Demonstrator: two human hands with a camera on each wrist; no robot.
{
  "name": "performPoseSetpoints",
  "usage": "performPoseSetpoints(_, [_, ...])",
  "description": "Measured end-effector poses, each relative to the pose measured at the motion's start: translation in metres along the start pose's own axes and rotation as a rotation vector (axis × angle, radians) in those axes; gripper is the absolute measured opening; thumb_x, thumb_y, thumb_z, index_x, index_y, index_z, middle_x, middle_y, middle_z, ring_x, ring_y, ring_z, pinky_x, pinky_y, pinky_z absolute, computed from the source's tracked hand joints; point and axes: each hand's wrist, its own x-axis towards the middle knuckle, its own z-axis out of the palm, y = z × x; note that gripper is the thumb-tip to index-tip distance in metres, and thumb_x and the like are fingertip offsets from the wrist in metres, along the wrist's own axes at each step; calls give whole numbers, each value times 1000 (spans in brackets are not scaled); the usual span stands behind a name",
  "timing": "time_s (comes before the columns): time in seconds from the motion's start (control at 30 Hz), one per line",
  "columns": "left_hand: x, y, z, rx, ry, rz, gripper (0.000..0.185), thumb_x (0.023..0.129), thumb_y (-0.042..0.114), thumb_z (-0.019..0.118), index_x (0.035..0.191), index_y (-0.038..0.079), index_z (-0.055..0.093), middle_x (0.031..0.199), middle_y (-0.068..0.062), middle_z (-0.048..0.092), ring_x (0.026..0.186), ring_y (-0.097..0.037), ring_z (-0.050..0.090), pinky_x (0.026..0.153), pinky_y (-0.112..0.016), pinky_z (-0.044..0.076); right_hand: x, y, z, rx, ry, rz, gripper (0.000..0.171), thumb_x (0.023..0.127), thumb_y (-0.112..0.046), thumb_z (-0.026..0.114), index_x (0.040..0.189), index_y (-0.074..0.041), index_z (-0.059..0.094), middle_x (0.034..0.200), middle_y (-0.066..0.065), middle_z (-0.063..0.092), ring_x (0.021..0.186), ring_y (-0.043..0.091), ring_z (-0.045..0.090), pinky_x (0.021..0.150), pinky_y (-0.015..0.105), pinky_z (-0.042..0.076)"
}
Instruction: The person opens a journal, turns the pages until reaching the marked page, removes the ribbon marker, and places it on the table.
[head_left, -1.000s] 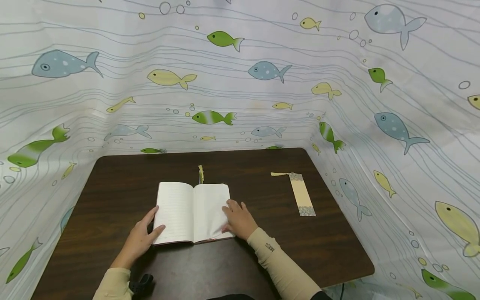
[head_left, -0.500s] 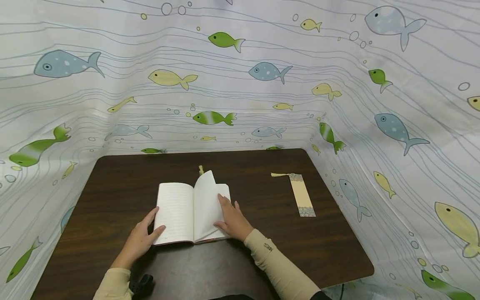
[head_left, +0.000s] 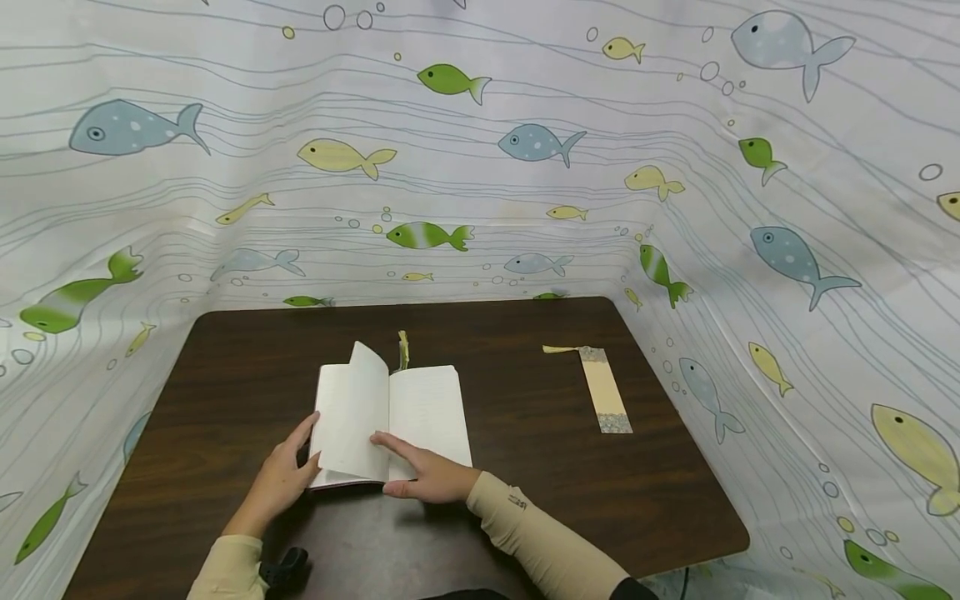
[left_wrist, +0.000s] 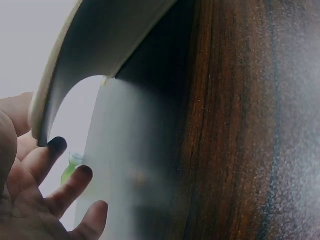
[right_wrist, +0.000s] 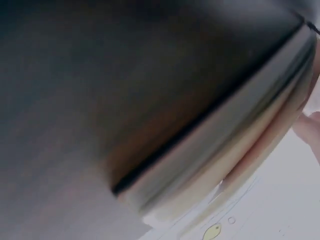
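An open notebook (head_left: 429, 408) with pale, lined pages lies on the dark wood table (head_left: 517, 350). At its left edge my left hand (head_left: 273, 483) grips the book, thumb over the pages. In the left wrist view, the other fingers of this hand (left_wrist: 55, 195) spread below the curved cover (left_wrist: 100, 45). A lifted page (head_left: 348, 417) leans over the left half, its top corner standing up. My right hand (head_left: 435, 477) reaches across the lower right half, its straight fingers against that page near the spine. The right wrist view shows the book's page edges (right_wrist: 225, 140), blurred.
A cream bookmark (head_left: 602, 383) with patterned ends and a tassel lies on the table at the right. Another yellow tassel (head_left: 403, 346) pokes out above the notebook's spine. Behind and beside the table hangs a white fish-print curtain (head_left: 480, 183).
My right hand has moved left from the right page edge, turning a page over the spine onto the left side. My left hand has stayed at the book's left edge.
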Motion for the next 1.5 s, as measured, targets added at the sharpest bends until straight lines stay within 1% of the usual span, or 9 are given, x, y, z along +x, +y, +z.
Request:
performPoseSetpoints(0.1, [0,2,-1,-52,14,11,55,109,20,45,158,0,28,153,-36,34,139,-58,32,104,-74,30,2,1,7,-188,-56,-9,73,105,-35,57,163,-16,17,169,-2,20,153,11,19,122,37,23])
performPoseSetpoints(0.23, [-1,5,-4,-140,10,-5,58,113,33,30,158,-4,25,155,-36,30,141,-58,29,108,-72,26,3,2,11,-265,-83,-11,69,106,-37,53,163,-15,20,169,-3,18,155,15,15,123,45,19])
performPoseSetpoints(0.43, [-1,6,-4,-47,-33,-5,77,106,38,55,159,-5,19,155,-39,29,140,-59,29,105,-73,30,2,4,10,-243,-60,26,63,109,-35,46,164,-20,18,167,3,24,153,19,22,122,38,23])
performPoseSetpoints(0.53, [-1,5,-3,-22,-39,-5,81,104,37,59,159,-6,18,155,-39,28,140,-59,29,105,-73,30,-1,6,7,-241,-21,81,61,109,-31,48,163,-18,22,165,8,29,152,21,25,121,35,26])
performPoseSetpoints(0.63, [0,2,-1,-14,-34,2,82,103,37,60,158,-6,19,154,-39,29,140,-59,29,105,-72,30,-5,12,0,-331,3,136,59,108,-26,52,161,-14,29,164,8,31,152,23,26,121,38,25])
performPoseSetpoints(0.8, [1,-1,0,-18,-25,15,83,103,36,61,161,-2,15,156,-39,26,140,-59,28,105,-73,29,-15,31,-15,-588,15,213,66,101,-28,63,158,-9,35,165,10,30,152,28,26,119,48,29])
performPoseSetpoints(1.03, [0,-3,0,14,-5,65,73,103,29,62,161,4,24,157,-36,29,138,-61,30,103,-76,29,-32,47,-38,-645,43,393,93,87,-46,75,160,-10,31,168,5,23,154,26,22,115,59,32])
performPoseSetpoints(1.23, [-2,-3,3,74,28,130,65,102,24,64,154,-3,36,162,-32,19,135,-60,23,98,-78,27,-39,45,-45,-591,67,399,99,82,-43,79,160,-8,30,168,5,23,154,29,20,116,62,26])
performPoseSetpoints(1.5, [0,-5,8,192,73,242,51,99,10,65,148,2,51,159,-30,30,136,-57,30,100,-76,29,-35,50,-41,-773,135,343,91,79,-51,77,154,-11,46,162,5,37,150,30,31,113,65,29])
